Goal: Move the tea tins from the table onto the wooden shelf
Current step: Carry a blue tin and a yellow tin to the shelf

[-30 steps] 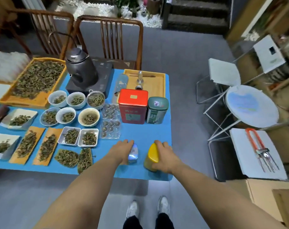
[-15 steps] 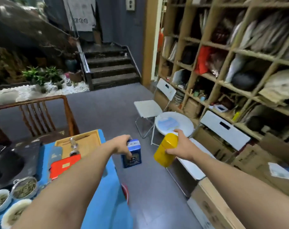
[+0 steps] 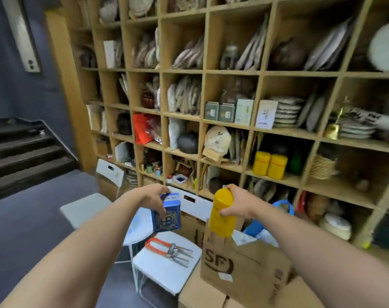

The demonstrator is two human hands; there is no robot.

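Head view: both arms extended toward the wooden shelf (image 3: 231, 73), one tin in each hand, both tins in the air and clear of any shelf board.

Left hand (image 3: 154, 197) grips the blue tin (image 3: 167, 215) from above, fingers curled over its top edge and thumb down the front face. Tin is a rectangular box, tilted a bit, printed face toward the camera.

Right hand (image 3: 237, 202) is wrapped round the yellow tin (image 3: 222, 213), a tall cylinder held roughly upright. Fingers close on its right side near the cap, thumb across the front. Cannot tell how the far-side fingers sit; the tin hides them.

Both tins hang in front of the shelf's lower rows, above a cardboard box (image 3: 244, 265) marked SF and a white folding chair (image 3: 167, 270). An orange-handled tool (image 3: 167, 250) lies on the chair seat.

On the shelf: two matching yellow tins (image 3: 270, 165) stand side by side, touching, in a cubby of a lower row, up and right of the held yellow tin, near that cubby's front edge. Two grey-green tins (image 3: 219, 111) sit together one row above, at the front edge of their board. Most other cubbies are packed with wrapped discs and pots; detail too blurred to name.

Dark stairs (image 3: 22, 152) at the left edge.
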